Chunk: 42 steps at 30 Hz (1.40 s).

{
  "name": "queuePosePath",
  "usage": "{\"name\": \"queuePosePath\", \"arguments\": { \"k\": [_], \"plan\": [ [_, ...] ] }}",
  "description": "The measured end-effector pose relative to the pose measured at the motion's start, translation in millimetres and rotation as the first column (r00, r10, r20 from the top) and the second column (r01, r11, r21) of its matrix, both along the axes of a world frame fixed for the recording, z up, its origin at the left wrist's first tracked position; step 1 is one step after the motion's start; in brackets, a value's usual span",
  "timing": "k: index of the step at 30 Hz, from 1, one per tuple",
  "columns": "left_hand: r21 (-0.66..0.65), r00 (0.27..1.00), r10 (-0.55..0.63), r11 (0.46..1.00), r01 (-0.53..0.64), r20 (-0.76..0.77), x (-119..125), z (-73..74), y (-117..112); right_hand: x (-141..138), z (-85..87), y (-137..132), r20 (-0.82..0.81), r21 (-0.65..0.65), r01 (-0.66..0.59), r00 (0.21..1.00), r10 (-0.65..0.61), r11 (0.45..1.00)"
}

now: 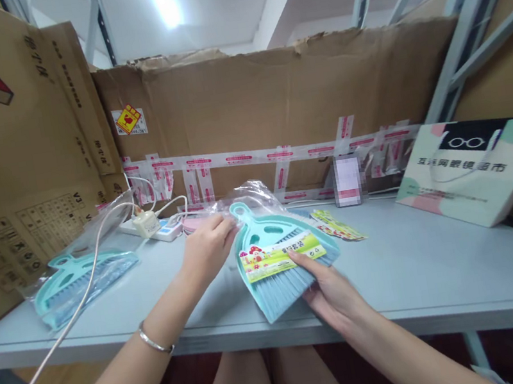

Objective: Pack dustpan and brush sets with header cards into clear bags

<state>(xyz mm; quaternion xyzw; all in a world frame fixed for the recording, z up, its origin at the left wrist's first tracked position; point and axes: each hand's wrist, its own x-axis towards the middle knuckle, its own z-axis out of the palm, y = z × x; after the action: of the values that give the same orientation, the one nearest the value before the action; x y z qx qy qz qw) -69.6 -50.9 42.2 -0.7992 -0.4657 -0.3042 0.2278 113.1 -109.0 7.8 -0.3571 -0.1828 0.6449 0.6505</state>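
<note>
A turquoise dustpan and brush set (277, 292), with pale blue bristles, is tilted above the front of the table. My right hand (333, 293) grips its lower right side, thumb on top over a green and yellow label card (262, 261) printed with mushrooms. Clear plastic film (257, 193) shows around the dustpan's handle. My left hand (211, 244) is closed in a pinch on the film beside the handle; its fingertips are partly hidden. More printed label cards (337, 226) lie on the table just right of the set.
Another bagged dustpan set (80, 281) lies at the left, with a white cable (89, 286) crossing in front. A power strip (165, 231), a phone (348, 180) and a printed bag (472, 174) stand toward the back. Cardboard (247, 102) walls the grey table (424, 269).
</note>
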Motion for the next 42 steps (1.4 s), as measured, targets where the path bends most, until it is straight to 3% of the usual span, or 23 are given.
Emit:
{"name": "queuePosePath", "arguments": {
  "k": [4,10,13,19,25,30,32,36,39,42],
  "plan": [
    [0.138,0.996,-0.050,0.989,0.059,-0.067,5.5,1.2,-3.1,-10.3,1.9,3.3,-0.023,0.043,0.010,1.000,-0.009,0.999],
    [0.318,0.959,-0.170,0.918,0.237,-0.226,16.6,6.2,-9.8,-21.2,3.2,0.5,-0.043,0.091,-0.058,0.997,0.062,0.994],
    [0.314,0.951,-0.200,0.911,0.268,-0.235,11.9,4.5,-15.9,-20.7,1.6,-1.3,-0.100,0.092,-0.022,0.995,0.032,0.995],
    [0.273,0.976,-0.175,0.940,0.204,-0.127,-1.2,0.2,-20.7,-18.4,-2.7,-1.7,-0.105,0.103,0.103,0.990,-0.092,0.989],
    [0.317,0.972,-0.133,0.929,0.190,-0.192,10.7,3.9,-16.7,-23.8,-8.3,-12.4,-0.034,0.068,-0.084,0.996,0.086,0.994],
    [0.245,0.881,-0.275,0.890,0.385,-0.386,17.9,-1.5,-19.1,-25.3,-10.5,-19.3,-0.110,0.016,-0.089,0.990,0.090,0.996],
    [0.189,0.859,-0.326,0.886,0.423,-0.395,14.7,-3.1,-22.5,-24.6,-10.2,-19.0,-0.158,0.002,-0.078,0.984,0.078,0.997],
    [0.127,0.895,-0.404,0.894,0.430,-0.187,2.6,-2.5,-31.5,-23.6,-7.5,-16.0,-0.220,0.020,0.009,0.975,-0.005,1.000],
    [0.040,0.872,-0.489,0.872,0.488,0.013,-1.9,-4.6,-37.2,-24.9,-4.5,-14.8,-0.241,0.027,0.062,0.969,-0.054,0.998],
    [0.043,0.816,-0.403,0.904,0.425,0.415,-0.1,-9.0,-37.1,-27.2,-2.3,-16.1,-0.247,0.030,0.087,0.966,-0.077,0.996]
  ]
}}
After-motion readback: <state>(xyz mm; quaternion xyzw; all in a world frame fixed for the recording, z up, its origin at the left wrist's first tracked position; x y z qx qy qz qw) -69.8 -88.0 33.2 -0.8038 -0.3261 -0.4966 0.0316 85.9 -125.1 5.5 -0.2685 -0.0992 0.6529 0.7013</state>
